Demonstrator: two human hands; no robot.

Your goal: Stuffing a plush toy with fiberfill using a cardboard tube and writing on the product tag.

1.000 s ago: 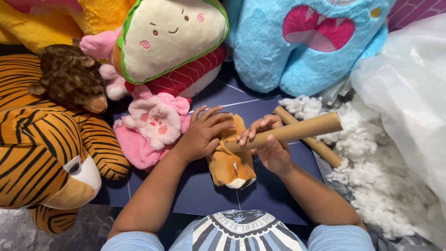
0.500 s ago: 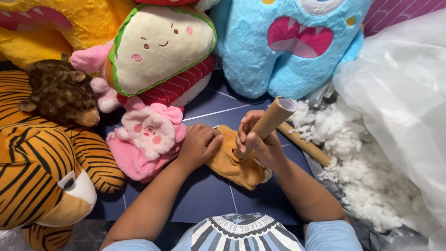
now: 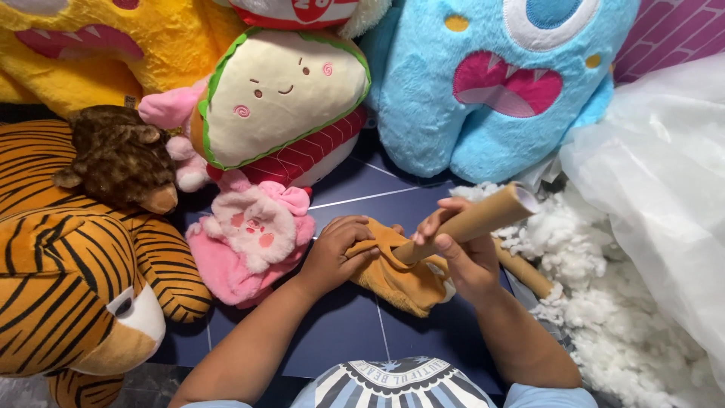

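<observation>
Left hand (image 3: 336, 253) clamps the tan plush skin (image 3: 400, 276) at centre mat, fingers curled and pinching the fabric by its opening. Right hand (image 3: 461, 253) has fingers wrapped tight round a cardboard tube (image 3: 472, 221), which angles toward two o'clock with its lower end in the opening. Loose white stuffing (image 3: 604, 302) lies at three o'clock. Judgement: keep the opening held taut and drive the tube straight along the skin, not sideways.

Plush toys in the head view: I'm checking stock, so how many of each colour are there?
Yellow: 1
Blue: 1
Tiger-striped: 1
Brown: 1
Pink: 1
Cream sandwich-shaped: 1
Tan, held in both hands: 1
Total: 7
</observation>
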